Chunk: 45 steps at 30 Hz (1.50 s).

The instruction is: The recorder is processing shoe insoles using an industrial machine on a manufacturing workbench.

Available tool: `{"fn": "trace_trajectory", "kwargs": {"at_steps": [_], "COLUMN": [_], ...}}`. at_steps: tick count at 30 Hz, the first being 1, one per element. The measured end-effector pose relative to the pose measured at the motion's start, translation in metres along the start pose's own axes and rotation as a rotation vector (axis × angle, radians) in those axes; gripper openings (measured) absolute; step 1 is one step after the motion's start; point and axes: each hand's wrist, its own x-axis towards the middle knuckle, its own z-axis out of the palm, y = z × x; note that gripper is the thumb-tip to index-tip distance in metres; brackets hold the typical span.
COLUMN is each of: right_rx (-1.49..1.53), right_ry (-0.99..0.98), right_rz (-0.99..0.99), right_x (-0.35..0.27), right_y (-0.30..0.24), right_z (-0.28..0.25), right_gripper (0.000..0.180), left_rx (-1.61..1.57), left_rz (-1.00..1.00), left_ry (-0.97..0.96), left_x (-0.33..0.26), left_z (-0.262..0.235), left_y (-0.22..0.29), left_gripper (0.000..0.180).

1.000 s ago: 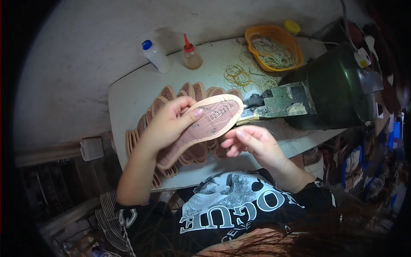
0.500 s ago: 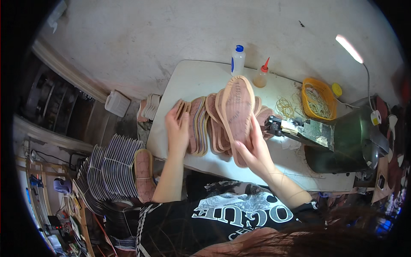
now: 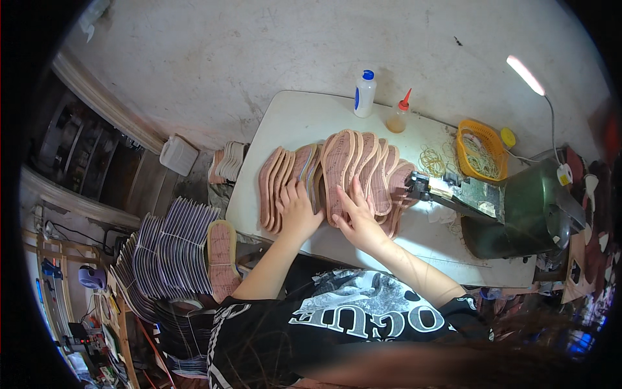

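Near edge: black printed shirt, both forearms rising from it onto a white table [image 3: 291,123]. To the person's left, below the table, a fanned stack of grey insoles [image 3: 172,253] with one pink insole [image 3: 222,249] lying on top.

Left hand [image 3: 299,211]: flat, fingers spread, palm down on the fanned row of pink insoles [image 3: 337,172] at its left part; pressing, nothing clasped. Right hand [image 3: 358,217]: also flat and unclenched, fingers on the lower end of the largest insole in the row's middle. The row lies overlapped across the table centre.

Just right of the row: dark green machine [image 3: 518,207]; its arm tip reaches the outermost insole.

Far edge: white bottle [image 3: 365,94], small orange bottle [image 3: 398,115], loose rubber bands [image 3: 431,159], yellow basket [image 3: 481,150], lit lamp [image 3: 526,76].
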Motion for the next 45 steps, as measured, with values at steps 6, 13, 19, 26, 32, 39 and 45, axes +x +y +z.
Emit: {"fn": "trace_trajectory", "kwargs": {"at_steps": [6, 13, 19, 26, 32, 39, 45], "right_rx": [0.018, 0.042, -0.014, 0.023, 0.331, 0.436, 0.514], "right_ry": [0.005, 0.053, 0.023, -0.081, -0.075, -0.126, -0.096], "right_rz": [-0.026, 0.025, -0.022, -0.169, -0.061, 0.037, 0.099], "right_x": [-0.009, -0.012, -0.01, -0.008, -0.033, -0.071, -0.089], "right_y": [0.007, 0.0, 0.0, 0.004, 0.002, 0.004, 0.003], "right_z": [-0.005, -0.007, 0.0, -0.001, -0.028, -0.062, -0.082], "right_gripper": [0.069, 0.07, 0.073, 0.074, 0.059, 0.04, 0.031], "left_rx": [0.165, -0.291, -0.848, 0.049, -0.035, -0.155, -0.747], "left_rz": [-0.068, -0.085, -0.103, -0.105, -0.164, -0.14, -0.047], "left_ry": [0.016, 0.096, 0.118, 0.189, 0.159, 0.273, 0.469], "left_x": [0.018, 0.051, 0.036, 0.023, 0.014, 0.023, 0.014], "left_z": [0.005, -0.012, -0.067, -0.037, -0.015, -0.038, -0.053], "left_y": [0.009, -0.036, -0.024, -0.032, -0.035, -0.043, -0.003], "left_gripper": [0.066, 0.052, 0.049, 0.054, 0.065, 0.076, 0.083]}}
